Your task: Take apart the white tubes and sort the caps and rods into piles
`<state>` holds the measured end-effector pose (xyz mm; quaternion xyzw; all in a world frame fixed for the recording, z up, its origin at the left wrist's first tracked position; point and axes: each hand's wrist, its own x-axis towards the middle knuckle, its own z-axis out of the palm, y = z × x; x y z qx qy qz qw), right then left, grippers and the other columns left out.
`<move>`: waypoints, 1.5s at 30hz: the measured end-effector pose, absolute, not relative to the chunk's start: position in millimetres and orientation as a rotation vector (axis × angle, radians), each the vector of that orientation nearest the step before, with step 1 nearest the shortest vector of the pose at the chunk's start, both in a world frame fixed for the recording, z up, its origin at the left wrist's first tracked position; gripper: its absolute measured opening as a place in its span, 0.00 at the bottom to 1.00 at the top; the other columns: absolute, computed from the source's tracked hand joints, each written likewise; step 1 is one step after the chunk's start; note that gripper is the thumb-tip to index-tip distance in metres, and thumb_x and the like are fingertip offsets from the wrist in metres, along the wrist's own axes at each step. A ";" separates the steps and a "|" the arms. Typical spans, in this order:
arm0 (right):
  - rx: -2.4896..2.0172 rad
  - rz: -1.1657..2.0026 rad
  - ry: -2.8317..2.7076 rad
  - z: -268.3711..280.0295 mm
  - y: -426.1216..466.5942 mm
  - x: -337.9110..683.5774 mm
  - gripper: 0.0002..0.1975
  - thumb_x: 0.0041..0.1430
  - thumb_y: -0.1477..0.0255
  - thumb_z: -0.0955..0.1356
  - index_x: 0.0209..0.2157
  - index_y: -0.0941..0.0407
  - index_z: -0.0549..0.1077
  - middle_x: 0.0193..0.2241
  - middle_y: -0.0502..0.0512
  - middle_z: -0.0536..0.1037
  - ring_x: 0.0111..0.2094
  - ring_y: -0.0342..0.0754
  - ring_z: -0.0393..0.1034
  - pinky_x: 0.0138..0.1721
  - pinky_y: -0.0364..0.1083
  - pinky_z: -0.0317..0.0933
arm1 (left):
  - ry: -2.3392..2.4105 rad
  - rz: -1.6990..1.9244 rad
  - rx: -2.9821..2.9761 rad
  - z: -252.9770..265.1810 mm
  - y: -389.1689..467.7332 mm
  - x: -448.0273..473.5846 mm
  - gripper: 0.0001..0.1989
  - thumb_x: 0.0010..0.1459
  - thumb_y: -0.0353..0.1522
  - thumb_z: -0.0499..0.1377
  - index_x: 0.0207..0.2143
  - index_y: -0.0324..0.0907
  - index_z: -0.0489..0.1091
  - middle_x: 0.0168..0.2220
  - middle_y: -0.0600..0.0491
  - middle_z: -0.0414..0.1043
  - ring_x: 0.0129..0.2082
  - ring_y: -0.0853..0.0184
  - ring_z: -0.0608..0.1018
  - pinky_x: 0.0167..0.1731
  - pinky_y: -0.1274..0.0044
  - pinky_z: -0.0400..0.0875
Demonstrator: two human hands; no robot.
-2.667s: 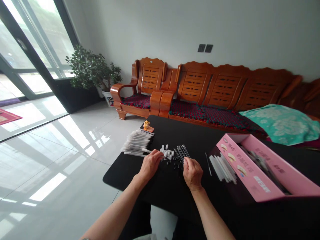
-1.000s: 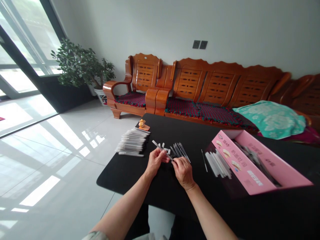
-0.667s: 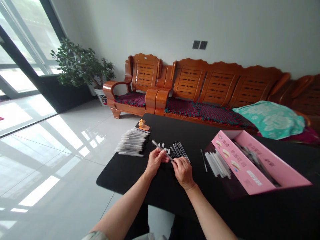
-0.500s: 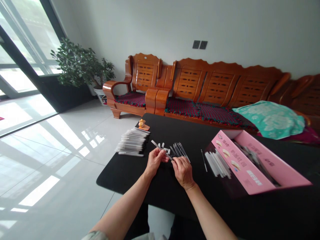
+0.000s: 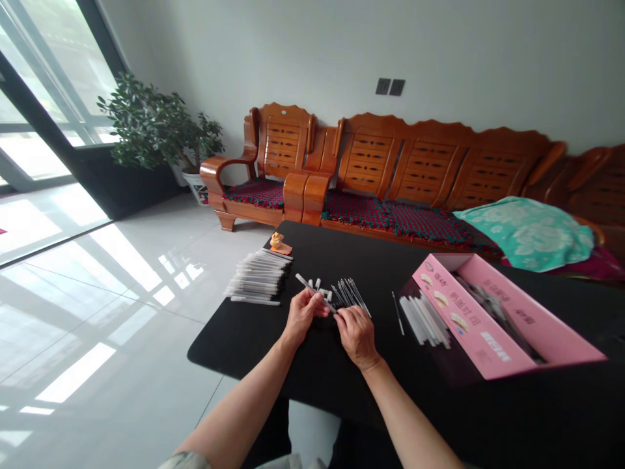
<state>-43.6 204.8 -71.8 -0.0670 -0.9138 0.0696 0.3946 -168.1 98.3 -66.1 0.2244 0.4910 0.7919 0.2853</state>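
Observation:
Between both hands, above the black table [image 5: 234, 345], a slim whitish pen [image 5: 306, 283] is held at a slant. My left hand [image 5: 303, 311] is closed around its middle. The fingers of my right hand [image 5: 356, 329] pinch its lower, dark end; the fingertips partly hide that end. Just behind the hands lie a few small white caps [image 5: 326, 295], partly covered. A fan of thin dark refills [image 5: 352, 294] lies beyond my right hand. To the left is a stacked row of whitish pens [image 5: 258, 277].
Right of my hands lie a single refill [image 5: 397, 312] and a group of white tubes [image 5: 424, 320]. A pink box [image 5: 493, 339] holding dark items stands farther right. A small orange figurine [image 5: 277, 241] sits at the far left table edge. Wooden seating [image 5: 415, 169] lines the wall behind.

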 end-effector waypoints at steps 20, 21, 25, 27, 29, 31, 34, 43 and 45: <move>-0.170 0.250 -2.321 -72.8 205.6 -43.4 0.07 0.65 0.74 0.62 0.34 0.56 0.70 0.29 0.55 0.72 0.34 0.50 0.66 0.39 0.50 0.61 | 1.327 2.111 0.595 -66.7 97.9 -168.1 0.18 0.53 0.44 0.64 0.32 0.36 0.69 0.25 0.50 0.75 0.23 0.68 0.79 0.25 0.78 0.76; -0.183 0.259 -2.312 -73.0 205.7 -43.4 0.06 0.65 0.72 0.63 0.35 0.56 0.70 0.29 0.55 0.72 0.35 0.50 0.66 0.39 0.50 0.62 | 1.327 2.111 0.593 -66.5 97.9 -168.1 0.19 0.53 0.44 0.65 0.32 0.36 0.69 0.25 0.50 0.75 0.23 0.68 0.79 0.25 0.78 0.76; -0.176 0.260 -2.329 -71.9 205.3 -43.1 0.06 0.65 0.71 0.63 0.38 0.57 0.70 0.31 0.56 0.73 0.36 0.51 0.66 0.41 0.50 0.61 | 1.332 2.113 0.594 -66.1 97.4 -167.9 0.18 0.53 0.43 0.64 0.32 0.36 0.69 0.25 0.51 0.75 0.23 0.68 0.79 0.25 0.78 0.76; -0.163 0.244 -2.348 -70.8 204.8 -42.8 0.07 0.65 0.74 0.62 0.36 0.57 0.71 0.30 0.56 0.73 0.36 0.50 0.66 0.41 0.50 0.61 | 1.330 2.112 0.599 -66.3 97.1 -167.7 0.18 0.53 0.43 0.64 0.32 0.35 0.69 0.25 0.50 0.75 0.23 0.68 0.79 0.25 0.78 0.76; -0.172 0.247 -2.347 -70.0 204.6 -42.5 0.07 0.65 0.75 0.61 0.34 0.56 0.70 0.29 0.55 0.72 0.35 0.50 0.66 0.40 0.49 0.61 | 1.328 2.113 0.599 -66.6 96.9 -167.6 0.18 0.53 0.43 0.64 0.32 0.35 0.69 0.26 0.50 0.75 0.23 0.68 0.79 0.25 0.78 0.76; -0.189 0.264 -2.333 -69.9 204.8 -42.4 0.06 0.65 0.73 0.63 0.35 0.56 0.70 0.30 0.55 0.72 0.35 0.50 0.66 0.40 0.49 0.61 | 1.332 2.114 0.593 -66.9 96.9 -167.8 0.18 0.53 0.43 0.65 0.32 0.35 0.69 0.26 0.50 0.75 0.23 0.68 0.79 0.25 0.78 0.76; -0.185 0.259 -2.320 -70.5 205.1 -42.9 0.06 0.65 0.72 0.63 0.36 0.56 0.70 0.30 0.55 0.73 0.35 0.49 0.66 0.40 0.49 0.61 | 1.341 2.112 0.585 -67.5 97.3 -168.3 0.19 0.52 0.44 0.65 0.32 0.35 0.70 0.26 0.50 0.75 0.23 0.67 0.79 0.25 0.77 0.76; -0.331 0.205 -2.259 -72.1 212.9 -39.3 0.06 0.64 0.73 0.64 0.32 0.56 0.71 0.28 0.55 0.72 0.35 0.50 0.65 0.41 0.49 0.59 | 1.389 2.278 0.464 -70.1 96.8 -174.4 0.18 0.53 0.44 0.64 0.31 0.37 0.69 0.24 0.53 0.73 0.22 0.69 0.77 0.23 0.79 0.74; -0.446 0.189 -2.188 -73.3 218.7 -36.7 0.07 0.64 0.73 0.64 0.33 0.57 0.72 0.28 0.55 0.73 0.35 0.49 0.65 0.42 0.49 0.59 | 1.397 2.285 0.452 -69.7 96.4 -175.0 0.18 0.53 0.44 0.64 0.31 0.37 0.69 0.24 0.54 0.73 0.22 0.69 0.77 0.23 0.79 0.74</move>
